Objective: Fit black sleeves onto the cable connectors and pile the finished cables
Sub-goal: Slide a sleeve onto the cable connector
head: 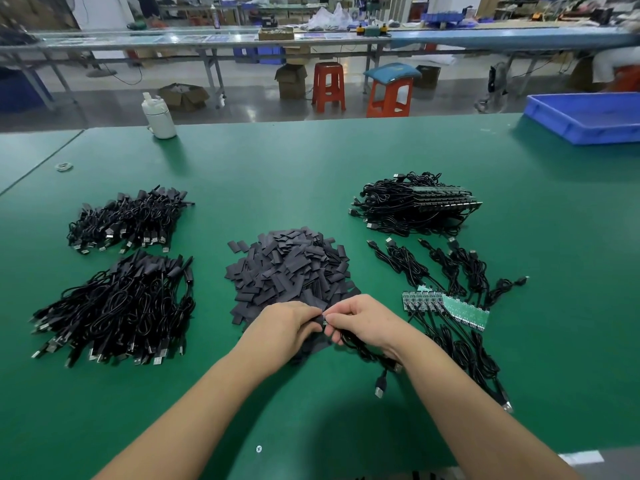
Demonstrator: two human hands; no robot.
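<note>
A heap of loose black sleeves (pixel 294 268) lies mid-table. My left hand (pixel 289 323) pinches a black sleeve at the heap's near edge. Touching it from the right, my right hand (pixel 362 320) pinches the board end of a black cable (pixel 367 355); its USB plug (pixel 380 389) trails toward me on the mat. Two piles of sleeved cables sit at the left, one far (pixel 128 220) and one near (pixel 117 310). Unsleeved cables with small green boards (pixel 446 303) lie to the right, and a stacked bundle of them (pixel 415 206) behind.
The green mat (pixel 311 161) covers the table. A white jug (pixel 158 116) stands at the far left edge and a blue crate (pixel 588 116) at the far right. A small coil (pixel 64 166) lies far left. Stools and benches stand beyond the table.
</note>
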